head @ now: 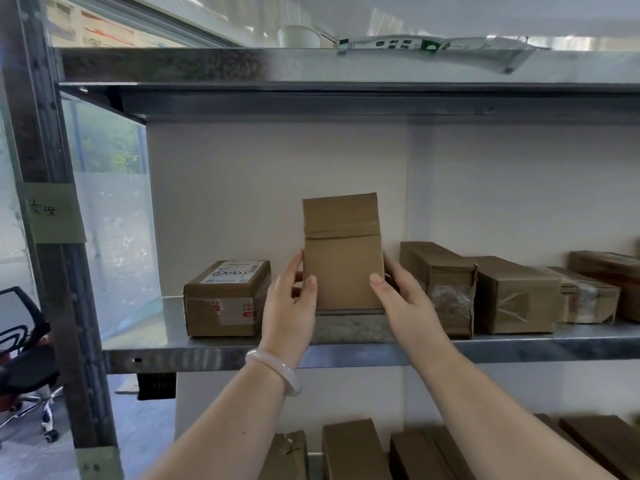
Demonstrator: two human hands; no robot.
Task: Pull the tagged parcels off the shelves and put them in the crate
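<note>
Parcel (343,258) stands upright on the metal shelf (519,348), our left grip (289,299) and right grip (403,297) clamping its sides.

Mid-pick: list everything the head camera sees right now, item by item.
upright parcel: one, brown, middle shelf, between both hands
labelled parcel: one, brown with white label, middle shelf, left of hands
plain parcels: at least four, brown, middle shelf, right side
lower parcels: at least four, brown, shelf below
bowl: one, white, top shelf
pouch: one, white and green, top shelf
paper tags: two, pale green, left post
shelving: one, grey metal
office chair: one, black, far left floor
bracelet: one, white, left wrist
left hand: grips upright parcel's left edge
right hand: grips its right edge
</note>
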